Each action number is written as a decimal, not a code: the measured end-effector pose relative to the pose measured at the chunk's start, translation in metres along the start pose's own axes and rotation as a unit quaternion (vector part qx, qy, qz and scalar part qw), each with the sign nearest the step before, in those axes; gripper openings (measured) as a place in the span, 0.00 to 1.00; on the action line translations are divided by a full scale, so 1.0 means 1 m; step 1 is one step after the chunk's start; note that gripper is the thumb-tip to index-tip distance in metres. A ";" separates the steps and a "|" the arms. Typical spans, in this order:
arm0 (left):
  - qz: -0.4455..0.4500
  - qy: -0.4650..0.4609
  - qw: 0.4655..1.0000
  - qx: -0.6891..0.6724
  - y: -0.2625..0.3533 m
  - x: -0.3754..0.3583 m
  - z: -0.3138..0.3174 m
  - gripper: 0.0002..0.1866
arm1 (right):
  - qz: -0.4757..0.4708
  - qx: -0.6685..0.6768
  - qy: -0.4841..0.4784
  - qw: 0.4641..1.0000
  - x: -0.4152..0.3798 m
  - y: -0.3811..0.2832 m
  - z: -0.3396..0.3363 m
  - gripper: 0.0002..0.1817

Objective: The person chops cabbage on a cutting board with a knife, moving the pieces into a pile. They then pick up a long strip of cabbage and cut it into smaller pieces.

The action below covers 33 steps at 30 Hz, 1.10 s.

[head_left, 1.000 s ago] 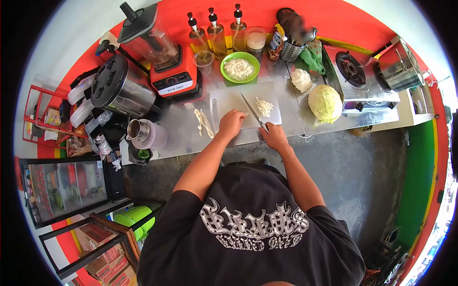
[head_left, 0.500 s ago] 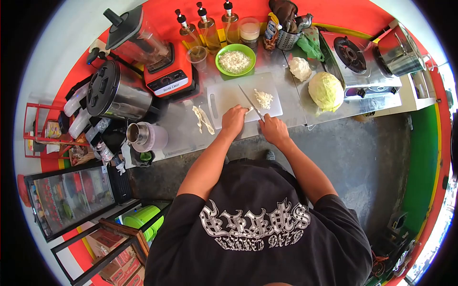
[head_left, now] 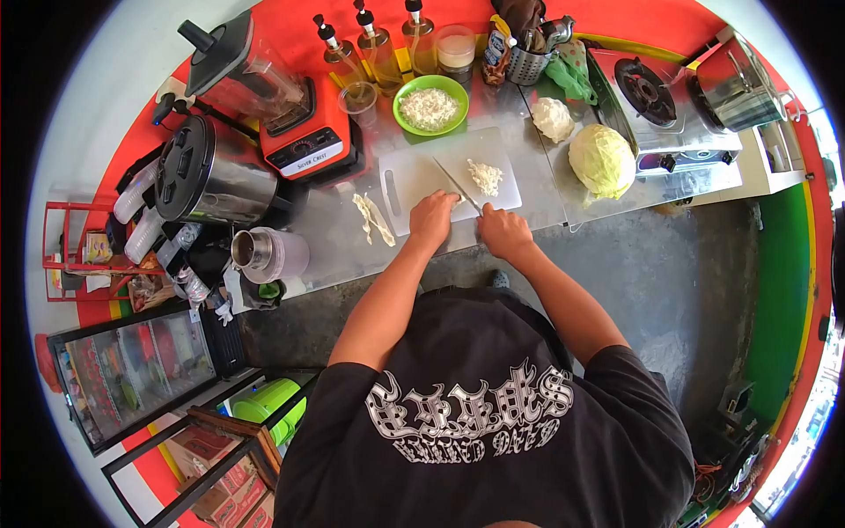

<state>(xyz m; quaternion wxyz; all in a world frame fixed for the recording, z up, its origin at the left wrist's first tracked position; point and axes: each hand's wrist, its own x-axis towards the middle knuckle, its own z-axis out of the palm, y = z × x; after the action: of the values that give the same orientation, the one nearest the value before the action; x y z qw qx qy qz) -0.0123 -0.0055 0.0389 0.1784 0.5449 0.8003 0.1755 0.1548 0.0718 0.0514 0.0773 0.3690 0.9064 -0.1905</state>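
A knife (head_left: pixel 456 185) is held by the right hand (head_left: pixel 502 231), the fingers closed around its handle, with the blade laid diagonally across the white cutting board (head_left: pixel 414 172) toward eleven o'clock. The tip points away from the body, so that the edge can be worked beside the other hand. The left hand (head_left: pixel 431 216) is pressed down at the near edge of the board, at about nine o'clock from the right hand, its fingers curled over; whatever is pinned beneath it is hidden, so it cannot be told what is gripped. A small heap of chopped white pieces (head_left: pixel 485 176) lies on the board at about two o'clock from the blade, apparently pushed aside to keep the cutting space free.

Off the board, at nine o'clock, pale trimmings (head_left: pixel 373 218) are left on the steel counter (head_left: pixel 528 180). A green bowl (head_left: pixel 430 105) of shredded white matter is set just beyond the board at twelve o'clock, within easy reach for transfers. A whole cabbage (head_left: pixel 602 159) and a smaller white chunk (head_left: pixel 552 118) are kept at two to three o'clock, beside a gas stove (head_left: pixel 656 110). An orange blender (head_left: pixel 295 123) and a steel pot (head_left: pixel 207 172) are stood at ten o'clock, well apart from the cutting.
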 end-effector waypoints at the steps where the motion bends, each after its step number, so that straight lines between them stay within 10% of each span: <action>1: 0.001 0.000 1.000 -0.001 -0.001 0.001 0.001 0.17 | 0.011 0.001 -0.011 1.000 0.000 -0.003 -0.004 0.16; 33: -0.028 0.039 0.998 -0.030 -0.006 0.000 0.011 0.13 | 0.014 0.010 -0.024 1.000 0.024 -0.017 0.009 0.17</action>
<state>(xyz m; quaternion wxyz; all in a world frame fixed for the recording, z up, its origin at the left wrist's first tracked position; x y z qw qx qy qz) -0.0118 -0.0065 0.0267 0.1678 0.5092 0.8163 0.2152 0.1254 0.0723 0.0411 0.0978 0.3781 0.8970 -0.2069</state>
